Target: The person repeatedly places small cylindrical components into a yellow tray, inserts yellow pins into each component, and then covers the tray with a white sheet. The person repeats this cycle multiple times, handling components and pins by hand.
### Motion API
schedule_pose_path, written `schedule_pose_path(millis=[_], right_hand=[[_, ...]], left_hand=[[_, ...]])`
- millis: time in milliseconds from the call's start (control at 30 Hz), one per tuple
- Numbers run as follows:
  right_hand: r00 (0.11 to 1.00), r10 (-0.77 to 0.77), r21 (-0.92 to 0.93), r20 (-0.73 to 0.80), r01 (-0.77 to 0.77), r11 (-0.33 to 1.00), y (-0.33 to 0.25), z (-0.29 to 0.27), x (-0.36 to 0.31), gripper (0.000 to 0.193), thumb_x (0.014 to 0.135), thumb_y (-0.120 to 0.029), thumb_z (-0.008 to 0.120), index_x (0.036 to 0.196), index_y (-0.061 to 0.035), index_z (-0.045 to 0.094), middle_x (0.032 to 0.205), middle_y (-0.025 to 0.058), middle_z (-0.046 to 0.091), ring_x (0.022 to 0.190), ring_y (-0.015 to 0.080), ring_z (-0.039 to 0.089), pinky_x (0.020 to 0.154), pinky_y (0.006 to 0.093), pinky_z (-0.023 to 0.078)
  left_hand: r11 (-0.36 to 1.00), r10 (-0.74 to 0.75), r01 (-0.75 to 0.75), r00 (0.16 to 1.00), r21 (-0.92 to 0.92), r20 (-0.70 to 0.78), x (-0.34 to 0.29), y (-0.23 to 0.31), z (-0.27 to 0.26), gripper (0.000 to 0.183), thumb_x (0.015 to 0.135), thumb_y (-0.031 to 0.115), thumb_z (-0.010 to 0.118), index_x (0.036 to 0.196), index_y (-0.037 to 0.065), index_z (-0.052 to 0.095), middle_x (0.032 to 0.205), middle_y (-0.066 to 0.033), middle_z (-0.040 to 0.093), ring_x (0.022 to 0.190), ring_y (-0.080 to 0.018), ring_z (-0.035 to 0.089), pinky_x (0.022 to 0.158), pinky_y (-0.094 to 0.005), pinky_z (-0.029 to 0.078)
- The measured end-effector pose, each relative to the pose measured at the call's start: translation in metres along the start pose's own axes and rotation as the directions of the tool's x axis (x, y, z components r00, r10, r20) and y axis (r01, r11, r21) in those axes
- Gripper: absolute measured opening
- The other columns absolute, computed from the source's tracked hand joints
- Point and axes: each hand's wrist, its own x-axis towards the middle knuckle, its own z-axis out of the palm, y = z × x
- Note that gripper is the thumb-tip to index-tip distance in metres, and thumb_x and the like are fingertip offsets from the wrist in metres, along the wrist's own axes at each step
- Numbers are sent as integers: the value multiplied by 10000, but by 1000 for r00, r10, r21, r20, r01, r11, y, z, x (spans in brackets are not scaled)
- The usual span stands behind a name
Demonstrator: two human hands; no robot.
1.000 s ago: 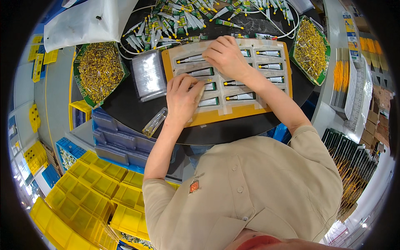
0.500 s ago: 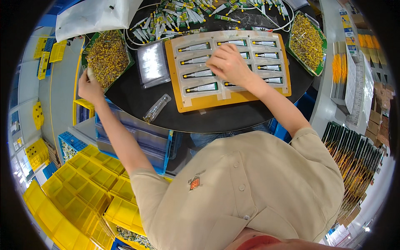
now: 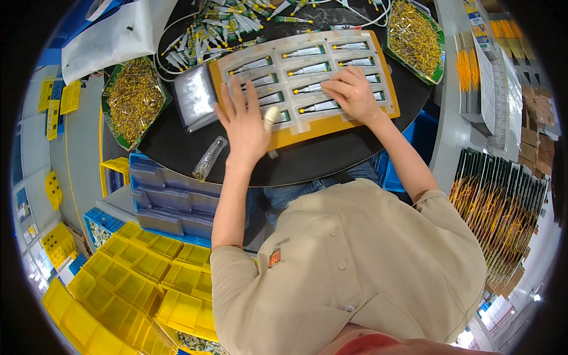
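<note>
A pale moulded tray [image 3: 299,125] lies on an orange board [image 3: 322,135], with a small silver-and-green tube [image 3: 310,69] with a yellow tip in each visible compartment. My left hand [image 3: 247,133] is over the tray's left column with its fingers spread. A cream cover is on its thumb [image 3: 271,115]. My right hand [image 3: 357,97] is over the tray's lower right part, fingertips pinched beside a tube in the middle column. Anything between those fingertips is too small or hidden to make out. Both hands partly cover the compartments under them.
Green boxes of small yellow-and-clear pieces stand left [image 3: 136,106] and right [image 3: 414,41]. Loose tubes [image 3: 231,23] are heaped behind the tray. A stack of clear plastic sheets [image 3: 196,97] and a clear packet [image 3: 210,158] lie to its left. Yellow bins [image 3: 130,260] stand lower left.
My left hand has left the left green box and come over the tray's left side. My right hand has moved from the upper middle to the lower right of the tray.
</note>
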Motion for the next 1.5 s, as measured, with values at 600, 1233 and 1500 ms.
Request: schedule_pose_path(millis=[600, 1233, 1500], right_hand=[[962, 263, -59, 75, -259, 964, 80, -79, -44, 149, 816, -55, 721, 960, -95, 717, 974, 61, 624, 989, 272, 580, 878, 366, 488], [829, 559, -532, -19, -482, 697, 237, -168, -73, 99, 873, -187, 714, 960, -142, 733, 974, 32, 663, 957, 283, 622, 798, 414, 500], [895, 422, -648, 145, -237, 724, 232, -182, -65, 84, 881, -215, 713, 947, -164, 708, 994, 40, 615, 1032, 271, 590, 836, 429, 472]], left_hand=[[986, 44, -50, 998, 159, 45, 30, 7, 10, 668, 995, 472, 506, 1535, 104, 369, 1633, -206, 206, 1523, -421, 97, 1190, -628, 27], [990, 77, -89, 990, 105, 114, 74, 12, -10, 585, 991, 460, 525, 1521, 232, 430, 1635, -168, 218, 1521, -414, 115, 1186, -636, 59], [896, 443, -433, 880, -96, 173, 138, 128, 49, 560, 962, 455, 574, 1491, 310, 459, 1644, -151, 210, 1521, -400, 129, 1202, -614, 73]])
